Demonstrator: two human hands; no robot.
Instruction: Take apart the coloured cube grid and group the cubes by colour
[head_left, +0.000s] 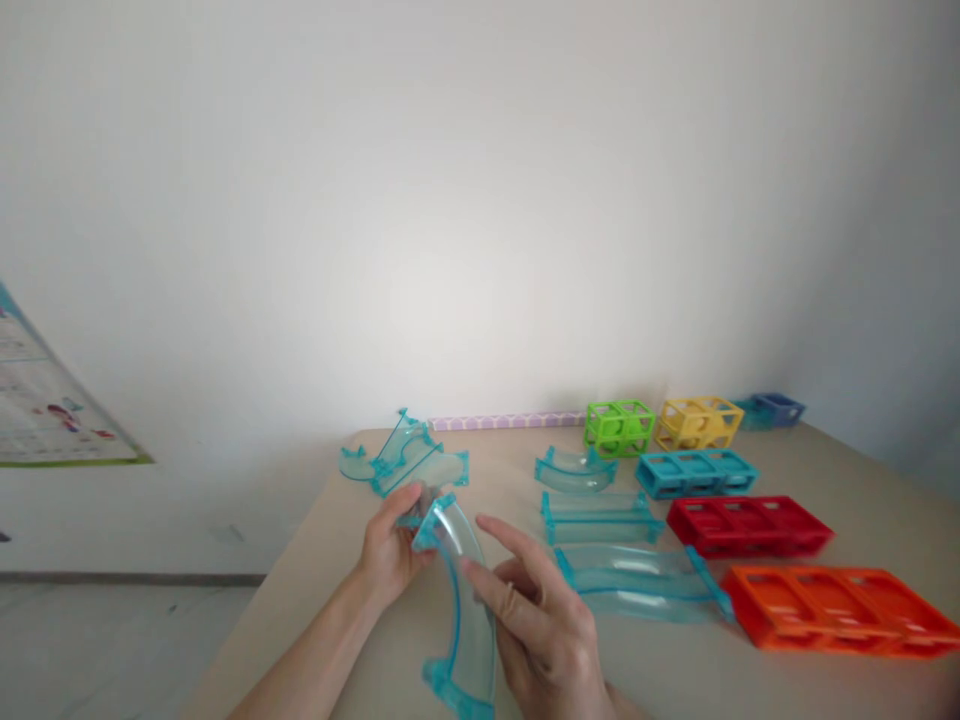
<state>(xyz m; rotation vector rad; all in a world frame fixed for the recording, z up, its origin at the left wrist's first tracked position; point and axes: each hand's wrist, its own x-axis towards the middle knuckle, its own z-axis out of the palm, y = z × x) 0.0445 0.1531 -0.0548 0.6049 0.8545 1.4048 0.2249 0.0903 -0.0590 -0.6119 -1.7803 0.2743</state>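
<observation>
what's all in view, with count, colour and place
curved track: 1, translucent teal, between the hands
track heap: several, teal, far left
short curved track: 1, teal, mid-table
straight track: 1, teal, nearer
wavy track: 1, teal, nearer still
green frame: 1, lime, far side
yellow frame: 1, yellow, beside green
blue box: 1, dark blue, far right
translucent part: count unclear, teal, beside blue box
teal frame: 1, teal, right side
red frame: 1, red, nearer
orange frame: 1, orange, nearest
patterned strip: 1, purple, table's far edge
poster: 1, mostly white, left wall
table: 1, beige, below
wall: 1, whitish, behind
floor: 1, grey, lower left
left hand: 1, bare, at curved track's upper end
right hand: 1, bare, at its right
</observation>
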